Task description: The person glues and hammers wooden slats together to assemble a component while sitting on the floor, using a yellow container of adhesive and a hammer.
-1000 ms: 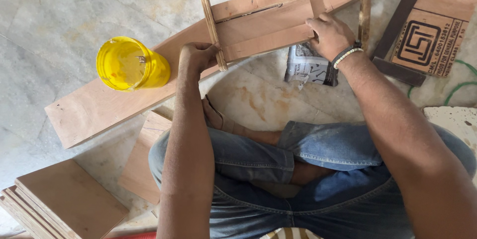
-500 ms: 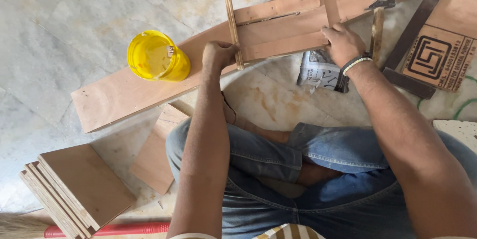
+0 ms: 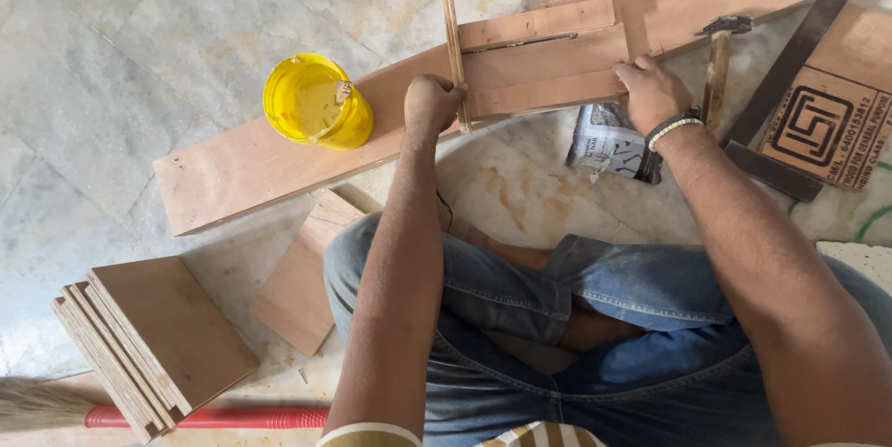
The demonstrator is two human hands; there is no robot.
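Thin wooden strip (image 3: pixel 452 29): it stands on edge across the plywood pieces and runs up out of the top of the view; my left hand holds its near end.
Left hand (image 3: pixel 430 105): my fingers are curled tight into a fist around the strip's lower end, knuckles up, resting on the long plank.
Right hand (image 3: pixel 650 92): I press it flat-fingered on the right end of the stacked plywood pieces (image 3: pixel 544 61), fingers together and bent over their edge; a beaded band circles the wrist.
Long plank (image 3: pixel 260 168): it lies slantwise on the marble floor (image 3: pixel 111 57), under the pieces and both my hands.
Yellow tub (image 3: pixel 316 101): it sits on the plank, left of my left hand, well apart from it.
Hammer (image 3: pixel 717 75): it lies just beside my right hand, on the right.
Printed bag (image 3: pixel 609 140): crumpled on the floor below my right hand.
Metal square (image 3: pixel 780 75): right of the hammer, beside a printed board.
Stack of square boards (image 3: pixel 153 345): far lower left, near a red broom handle (image 3: pixel 204 417).
My legs: crossed, in blue jeans (image 3: pixel 557 317).
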